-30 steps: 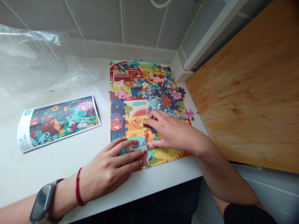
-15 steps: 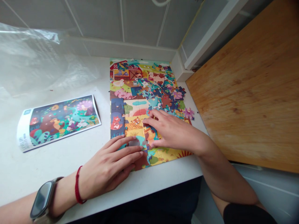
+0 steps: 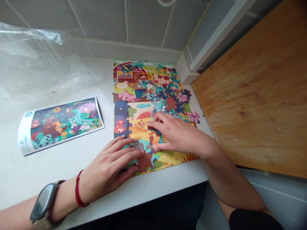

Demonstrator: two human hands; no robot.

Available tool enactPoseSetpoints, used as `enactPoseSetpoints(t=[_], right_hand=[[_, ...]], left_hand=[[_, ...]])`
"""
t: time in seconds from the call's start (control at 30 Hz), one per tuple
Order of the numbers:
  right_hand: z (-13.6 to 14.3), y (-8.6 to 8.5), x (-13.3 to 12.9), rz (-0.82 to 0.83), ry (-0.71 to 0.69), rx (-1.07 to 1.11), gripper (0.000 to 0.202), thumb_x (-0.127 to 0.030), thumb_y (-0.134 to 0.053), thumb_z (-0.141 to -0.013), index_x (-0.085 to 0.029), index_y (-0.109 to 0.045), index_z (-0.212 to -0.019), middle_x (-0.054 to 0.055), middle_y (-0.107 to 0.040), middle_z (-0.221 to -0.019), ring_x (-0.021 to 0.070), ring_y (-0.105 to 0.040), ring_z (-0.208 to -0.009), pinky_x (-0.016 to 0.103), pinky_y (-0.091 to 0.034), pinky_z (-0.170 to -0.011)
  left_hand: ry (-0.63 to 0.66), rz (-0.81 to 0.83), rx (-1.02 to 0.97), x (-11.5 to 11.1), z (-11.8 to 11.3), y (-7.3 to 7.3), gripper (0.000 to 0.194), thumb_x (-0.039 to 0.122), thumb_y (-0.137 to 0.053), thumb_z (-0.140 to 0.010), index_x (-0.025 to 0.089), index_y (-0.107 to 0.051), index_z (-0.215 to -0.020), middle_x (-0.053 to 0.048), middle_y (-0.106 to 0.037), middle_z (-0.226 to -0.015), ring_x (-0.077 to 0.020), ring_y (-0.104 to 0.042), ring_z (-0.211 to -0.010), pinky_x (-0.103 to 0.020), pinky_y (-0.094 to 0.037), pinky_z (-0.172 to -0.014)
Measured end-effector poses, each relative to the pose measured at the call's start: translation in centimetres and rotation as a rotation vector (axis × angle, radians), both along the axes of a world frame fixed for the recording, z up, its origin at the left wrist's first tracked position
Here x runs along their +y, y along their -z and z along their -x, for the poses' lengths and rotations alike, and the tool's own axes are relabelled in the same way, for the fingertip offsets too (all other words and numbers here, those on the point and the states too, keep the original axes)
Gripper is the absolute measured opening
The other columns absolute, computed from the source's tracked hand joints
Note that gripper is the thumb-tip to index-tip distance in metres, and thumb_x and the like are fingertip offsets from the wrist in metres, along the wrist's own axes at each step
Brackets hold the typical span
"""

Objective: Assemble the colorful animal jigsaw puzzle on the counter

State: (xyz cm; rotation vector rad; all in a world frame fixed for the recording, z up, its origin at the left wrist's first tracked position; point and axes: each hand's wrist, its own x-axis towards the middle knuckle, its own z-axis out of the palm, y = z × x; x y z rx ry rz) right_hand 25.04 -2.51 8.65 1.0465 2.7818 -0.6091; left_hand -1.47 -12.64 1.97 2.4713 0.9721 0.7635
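My left hand point(image 3: 115, 161) lies over the lower left of a colourful puzzle board point(image 3: 172, 156), its fingers spread on a brown and teal piece point(image 3: 145, 161). Bent around a piece with an orange animal point(image 3: 154, 138), my right hand point(image 3: 176, 132) has its thumb at the piece's lower edge and its fingertips at the top left. Left of that piece is a leopard picture point(image 3: 139, 126), and further left a fox piece point(image 3: 120, 124). Many loose pieces point(image 3: 170, 103) are heaped on the upper right of the board.
A curled picture card point(image 3: 64, 124) rests on the white table point(image 3: 72, 166) to the left. Behind it is a clear plastic bag point(image 3: 48, 64). A wooden board point(image 3: 254, 102) stands at the right, and a tiled wall point(image 3: 103, 19) is behind the table.
My left hand has shifted slightly down and left, uncovering more of the brown and teal piece. My right hand stays around the orange animal piece.
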Motion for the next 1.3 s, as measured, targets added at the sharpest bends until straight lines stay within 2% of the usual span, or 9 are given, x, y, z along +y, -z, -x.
enactPoseSetpoints(t=[0.27,0.53,0.67,0.8,0.87,1.0,1.07,1.2,1.3], right_hand=[[-0.03,-0.10,0.34,0.004,0.020,-0.008,0.058,-0.038,-0.086,-0.085,-0.022,-0.064,-0.136,0.014,-0.058,-0.133,0.0340,-0.060,-0.123,0.048,-0.054,-0.101],[-0.09,0.05,0.27,-0.013,0.013,-0.020,0.060,-0.041,-0.086,-0.086,-0.021,-0.063,-0.137,0.015,-0.057,-0.136,0.0343,-0.059,-0.126,0.046,-0.054,-0.102],[-0.13,0.13,0.37,-0.011,0.017,-0.015,0.061,-0.042,-0.087,-0.085,-0.022,-0.063,-0.138,0.014,-0.057,-0.135,0.0340,-0.059,-0.125,0.047,-0.054,-0.102],[-0.25,0.24,0.46,-0.016,0.015,-0.006,0.060,-0.042,-0.086,-0.085,-0.023,-0.063,-0.137,0.014,-0.056,-0.136,0.0337,-0.059,-0.126,0.047,-0.053,-0.104],[-0.29,0.25,0.47,-0.016,0.016,0.003,0.059,-0.041,-0.086,-0.086,-0.024,-0.062,-0.137,0.013,-0.056,-0.136,0.0334,-0.059,-0.126,0.047,-0.053,-0.104],[-0.31,0.13,0.55,-0.001,0.018,0.007,0.057,-0.036,-0.085,-0.086,-0.023,-0.064,-0.136,0.014,-0.058,-0.133,0.0335,-0.060,-0.125,0.047,-0.054,-0.103],[-0.32,0.04,0.65,0.012,0.009,0.006,0.054,-0.033,-0.084,-0.086,-0.022,-0.065,-0.135,0.014,-0.058,-0.132,0.0334,-0.060,-0.124,0.047,-0.054,-0.103],[-0.38,-0.07,0.84,0.028,-0.011,0.002,0.053,-0.032,-0.083,-0.087,-0.022,-0.064,-0.136,0.013,-0.057,-0.133,0.0325,-0.059,-0.124,0.047,-0.053,-0.105],[-0.51,-0.11,0.90,0.030,-0.018,-0.001,0.055,-0.032,-0.083,-0.086,-0.023,-0.064,-0.137,0.013,-0.056,-0.134,0.0323,-0.059,-0.125,0.046,-0.053,-0.105]], left_hand=[[0.004,-0.015,-0.014,0.16,0.03,-0.12,0.027,0.017,-0.064,-0.103,0.021,-0.066,-0.130,-0.006,-0.077,-0.124,-0.0248,-0.063,-0.131,-0.039,-0.045,-0.115],[-0.103,-0.051,-0.012,0.61,0.29,-0.22,0.021,0.013,-0.064,-0.103,0.020,-0.067,-0.123,-0.006,-0.076,-0.121,-0.0275,-0.061,-0.128,-0.044,-0.046,-0.112],[-0.162,-0.035,0.014,0.70,0.28,-0.64,0.016,0.026,-0.068,-0.103,0.023,-0.067,-0.118,-0.007,-0.074,-0.119,-0.0292,-0.062,-0.126,-0.046,-0.047,-0.108],[-0.172,-0.031,0.057,0.66,0.15,-0.57,0.039,0.052,-0.074,-0.097,0.020,-0.065,-0.116,-0.014,-0.070,-0.126,-0.0363,-0.057,-0.132,-0.053,-0.047,-0.109],[-0.184,-0.032,0.072,0.64,0.09,-0.43,0.040,0.055,-0.074,-0.096,0.020,-0.065,-0.113,-0.015,-0.067,-0.130,-0.0389,-0.054,-0.136,-0.056,-0.047,-0.109],[-0.197,-0.034,0.086,0.58,0.11,-0.21,0.020,0.039,-0.071,-0.100,0.024,-0.068,-0.112,-0.013,-0.065,-0.135,-0.0383,-0.051,-0.142,-0.059,-0.046,-0.111],[-0.194,-0.031,0.086,0.57,0.17,-0.14,0.016,0.033,-0.070,-0.101,0.025,-0.069,-0.115,-0.012,-0.064,-0.138,-0.0373,-0.050,-0.143,-0.060,-0.046,-0.113],[-0.187,-0.032,0.083,0.63,0.22,-0.06,0.022,0.028,-0.067,-0.103,0.026,-0.068,-0.124,-0.011,-0.063,-0.141,-0.0374,-0.049,-0.144,-0.061,-0.045,-0.114],[-0.219,-0.006,0.050,0.71,0.20,-0.04,0.032,0.025,-0.064,-0.104,0.021,-0.061,-0.136,-0.014,-0.064,-0.140,-0.0351,-0.051,-0.142,-0.058,-0.046,-0.114]])
